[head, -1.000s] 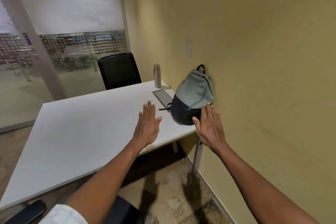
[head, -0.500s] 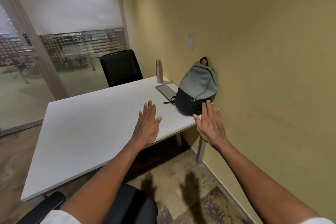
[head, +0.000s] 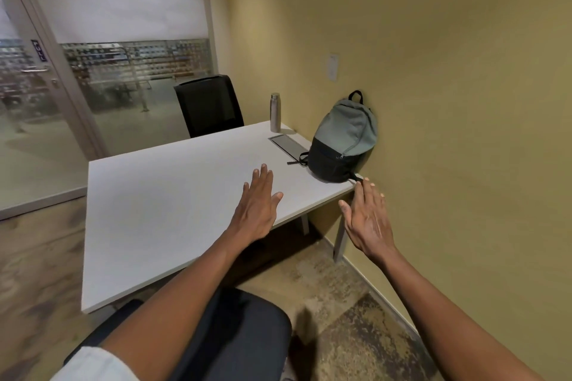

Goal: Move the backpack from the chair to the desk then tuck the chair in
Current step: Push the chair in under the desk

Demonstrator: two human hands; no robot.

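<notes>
The grey-green and black backpack [head: 343, 141] stands upright on the right end of the white desk [head: 173, 204], leaning against the yellow wall. My left hand [head: 258, 206] hovers flat over the desk near its front edge, fingers apart, holding nothing. My right hand [head: 368, 219] is stretched out just off the desk's right corner, below the backpack, fingers apart and empty. The dark seat of the near chair [head: 244, 337] shows at the bottom, pulled out from the desk, under my left forearm.
A metal bottle [head: 275, 108] stands at the desk's far right, beside a grey cable flap [head: 286, 143]. A second black chair [head: 210, 105] sits behind the desk. The yellow wall [head: 448, 133] is close on the right; a glass partition [head: 130, 77] and door stand at the left.
Both hands have drawn back from the backpack toward me. The view has pulled away from the desk, so more of the near chair's seat and the floor show.
</notes>
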